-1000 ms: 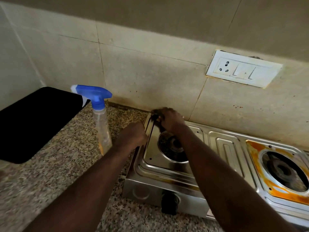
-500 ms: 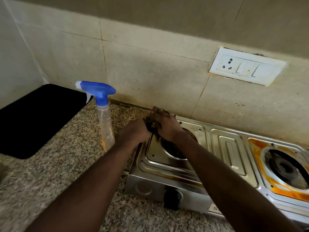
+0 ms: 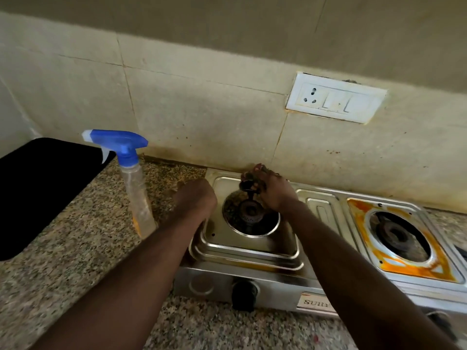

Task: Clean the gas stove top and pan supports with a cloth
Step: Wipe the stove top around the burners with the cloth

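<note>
Your right hand (image 3: 274,192) is closed around a dark, crumpled cloth (image 3: 250,181), bunched at your fingertips over the back edge of the left burner (image 3: 250,214); a thin dark strand hangs from the cloth toward the burner head. Whether the cloth touches the metal you cannot tell from here. Your left hand (image 3: 195,198) sits curled at the stove's (image 3: 278,286) left rim, knuckles up, pressed against the raised edge of the left burner tray; its fingers are turned under and hidden, so you cannot tell whether it grips anything. The stove is a steel two-burner unit standing on a speckled granite counter (image 3: 75,261), its back against the tiled wall (image 3: 202,117). The left tray looks shiny, with a brownish streak along its front step. The right burner (image 3: 399,236) is ringed by a tray coated in orange residue, thickest at the front and the left side. A black knob (image 3: 243,291) sits on the front panel below the left burner. Just left of your left forearm stands a clear spray bottle (image 3: 137,198) with a blue trigger head, upright on the counter. Further left a black mat (image 3: 43,193) lies flat. A white switch plate (image 3: 336,97) is fixed to the wall above the stove's middle.
</note>
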